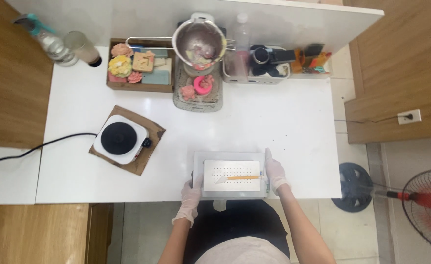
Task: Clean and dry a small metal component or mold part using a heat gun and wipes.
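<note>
A grey flat box-like device [230, 157] with a white perforated top plate sits at the near edge of the white table [254, 122]. A small tool with an orange handle and pale blade [237, 178] lies on the plate. My left hand [192, 195], in a thin glove, grips the device's near left corner. My right hand [274, 171], also gloved, rests flat against the device's right side.
A small electric hotplate [120, 140] stands on a brown board at left, its black cable running off the table. At the back are a wooden tray of coloured soap shapes [140, 66], a metal pot [199, 41] over a grey mat, containers, and bottles. A fan [428, 205] stands on the floor.
</note>
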